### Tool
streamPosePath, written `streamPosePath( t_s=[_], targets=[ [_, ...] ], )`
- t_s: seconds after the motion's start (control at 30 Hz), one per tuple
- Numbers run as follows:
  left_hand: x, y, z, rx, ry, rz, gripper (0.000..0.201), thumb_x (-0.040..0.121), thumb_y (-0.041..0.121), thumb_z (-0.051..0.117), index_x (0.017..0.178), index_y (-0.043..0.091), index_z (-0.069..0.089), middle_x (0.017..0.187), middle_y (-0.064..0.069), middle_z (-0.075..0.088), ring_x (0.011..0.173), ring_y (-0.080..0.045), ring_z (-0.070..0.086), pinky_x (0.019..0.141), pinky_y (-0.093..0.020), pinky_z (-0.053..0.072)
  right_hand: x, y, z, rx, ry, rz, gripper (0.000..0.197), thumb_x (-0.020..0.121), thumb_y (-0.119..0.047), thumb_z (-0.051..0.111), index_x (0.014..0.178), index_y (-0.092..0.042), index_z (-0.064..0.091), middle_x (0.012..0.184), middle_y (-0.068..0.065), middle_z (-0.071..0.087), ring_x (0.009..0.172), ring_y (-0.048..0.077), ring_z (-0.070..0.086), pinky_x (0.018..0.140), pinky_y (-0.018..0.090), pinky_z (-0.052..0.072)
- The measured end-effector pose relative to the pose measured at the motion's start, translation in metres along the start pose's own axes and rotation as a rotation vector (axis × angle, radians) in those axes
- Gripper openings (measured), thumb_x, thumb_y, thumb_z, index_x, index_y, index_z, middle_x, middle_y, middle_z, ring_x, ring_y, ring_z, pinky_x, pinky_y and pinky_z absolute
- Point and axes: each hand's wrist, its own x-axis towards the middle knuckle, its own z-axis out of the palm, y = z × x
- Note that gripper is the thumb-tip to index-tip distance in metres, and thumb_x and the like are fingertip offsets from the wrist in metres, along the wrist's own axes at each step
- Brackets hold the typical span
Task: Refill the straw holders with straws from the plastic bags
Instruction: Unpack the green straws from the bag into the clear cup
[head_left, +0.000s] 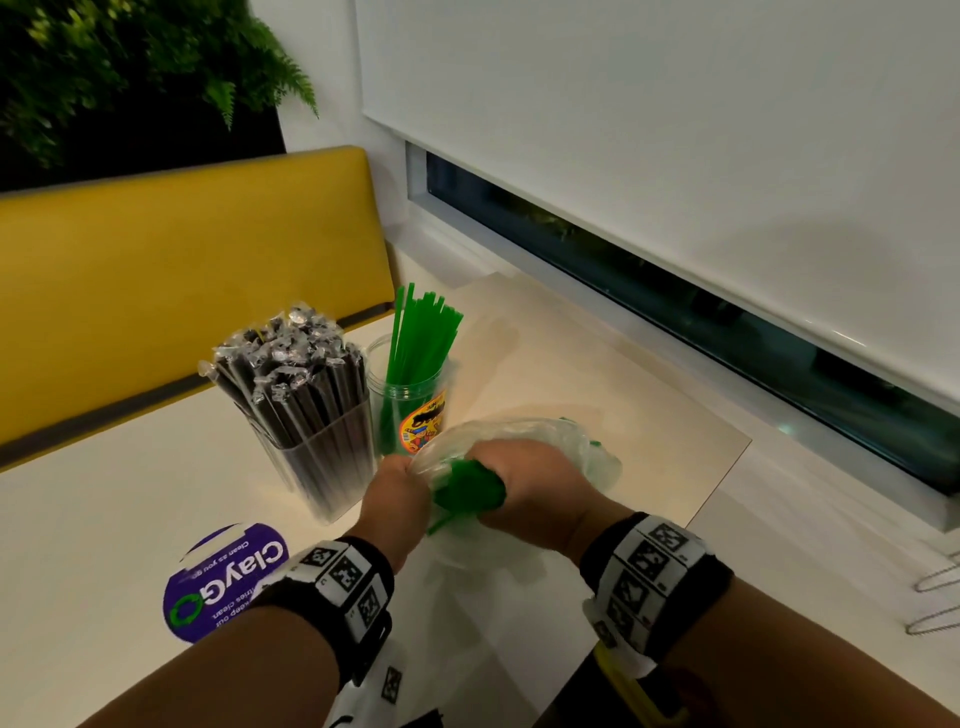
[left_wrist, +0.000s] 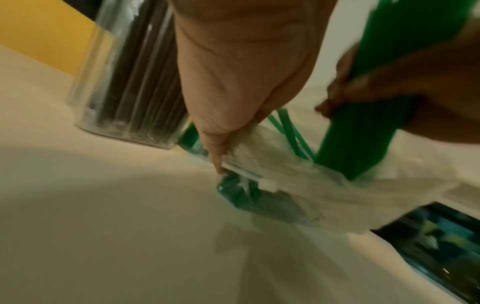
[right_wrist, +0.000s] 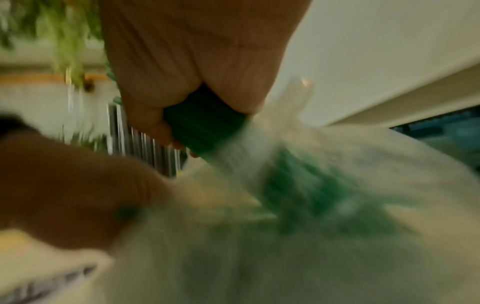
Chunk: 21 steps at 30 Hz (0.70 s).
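The bundle of green straws lies low over the table, its long axis running from the near side toward the far right corner; the near ends face the person and the far part is inside the clear plastic bag. The right hand is closed as a fist around the bundle, knuckles up, wrist coming from the near right. The left hand pinches the gathered edge of the bag just left of the bundle, back of the hand up. The two hands are close together, near the middle of the table toward its right edge.

Behind them stand two holders, touching or almost touching. The clear square holder is full of black wrapped straws, which lean to the left. The round clear jar with a colourful label has fewer green straws, nearly upright and fanned a little.

The left wrist view shows what the head view hides: the thumb and fingers squeeze the bunched plastic, and some loose straws lie apart from the thick bundle. The right wrist view is very blurred; it shows only the fist on the green bundle and plastic below.

A purple round sticker is on the table near the left wrist.
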Motion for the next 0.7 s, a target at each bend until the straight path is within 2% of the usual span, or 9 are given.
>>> streamPosePath(
  t_s=[0.07,0.1,0.17,0.23,0.33,0.43,0.53,0.6,0.7],
  targets=[
    [-0.008,0.007,0.006,0.043,0.052,0.081,0.014,0.09,-0.001,0.044,0.092,0.007,0.055,0.082,-0.009,0.059,0.073,-0.024,0.057,0.053,-0.028,0.043,0.005,-0.019,-0.021,0.384,0.109,0.126,0.019,0.075,-0.014,0.073,0.085,-0.026,0.062,0.074,-0.008,0.061,0.069,0.015,0.057,0.063,0.031,0.048],
    [-0.012,0.01,0.009,0.023,0.067,0.119,0.017,0.088,-0.005,0.045,0.094,0.007,0.054,0.084,-0.009,0.058,0.075,-0.024,0.056,0.056,-0.03,0.045,0.008,-0.026,-0.032,0.566,0.191,0.177,0.023,0.075,-0.008,0.074,0.084,-0.026,0.062,0.073,-0.008,0.062,0.067,0.013,0.059,0.062,0.034,0.051],
    [-0.019,0.009,0.012,0.043,0.135,0.246,0.039,0.081,-0.006,0.055,0.117,0.007,0.054,0.11,-0.013,0.058,0.102,-0.029,0.057,0.086,-0.041,0.052,0.02,-0.033,-0.058,0.743,0.347,0.264,0.019,0.079,-0.006,0.074,0.085,-0.02,0.064,0.078,-0.002,0.064,0.07,0.014,0.062,0.065,0.038,0.056],
    [-0.027,0.011,0.011,0.112,0.212,0.391,0.074,0.077,-0.004,0.063,0.145,0.002,0.035,0.147,-0.015,0.038,0.139,-0.027,0.034,0.12,-0.036,0.027,0.031,-0.037,-0.087,0.813,0.469,0.285,0.01,0.078,-0.009,0.073,0.08,-0.016,0.066,0.08,0.004,0.065,0.076,0.019,0.063,0.077,0.048,0.057],
    [-0.037,0.028,0.005,0.178,0.247,0.598,0.093,0.077,0.0,0.063,0.155,-0.001,0.011,0.163,-0.014,0.004,0.15,-0.013,-0.001,0.119,-0.011,-0.002,0.046,-0.038,-0.125,0.988,0.667,0.227,0.016,0.069,-0.007,0.069,0.066,-0.023,0.067,0.074,0.004,0.063,0.079,0.027,0.061,0.082,0.052,0.054],
    [-0.035,0.048,0.003,0.235,0.252,0.6,0.099,0.083,0.011,0.065,0.155,0.004,-0.002,0.163,-0.009,-0.015,0.146,-0.009,-0.014,0.113,-0.008,-0.011,0.059,-0.031,-0.152,1.192,0.846,0.172,0.018,0.072,0.001,0.067,0.073,-0.017,0.065,0.07,0.004,0.06,0.073,0.026,0.06,0.074,0.042,0.053],
    [-0.024,0.062,0.0,0.22,0.233,0.414,0.101,0.086,0.016,0.067,0.156,0.01,-0.006,0.162,-0.007,-0.02,0.151,-0.022,-0.01,0.115,-0.024,-0.008,0.077,-0.023,-0.158,0.978,0.963,0.237,0.019,0.072,-0.005,0.071,0.084,-0.015,0.06,0.078,0.003,0.06,0.073,0.018,0.061,0.07,0.035,0.054],
    [-0.02,0.068,-0.001,0.219,0.213,0.335,0.093,0.086,0.015,0.065,0.156,0.01,0.004,0.162,-0.011,-0.015,0.152,-0.029,-0.005,0.12,-0.031,0.002,0.092,-0.025,-0.147,0.703,0.891,0.265,0.02,0.077,-0.012,0.071,0.083,-0.022,0.055,0.081,-0.001,0.058,0.072,0.013,0.058,0.07,0.034,0.056],
    [-0.016,0.07,0.001,0.21,0.222,0.282,0.079,0.086,0.016,0.065,0.151,0.004,0.022,0.162,-0.019,-0.005,0.151,-0.033,0.002,0.122,-0.036,0.01,0.114,-0.037,-0.124,0.546,0.728,0.226,0.024,0.081,-0.013,0.069,0.078,-0.026,0.048,0.073,-0.007,0.051,0.062,0.008,0.049,0.063,0.027,0.05]
  ],
)
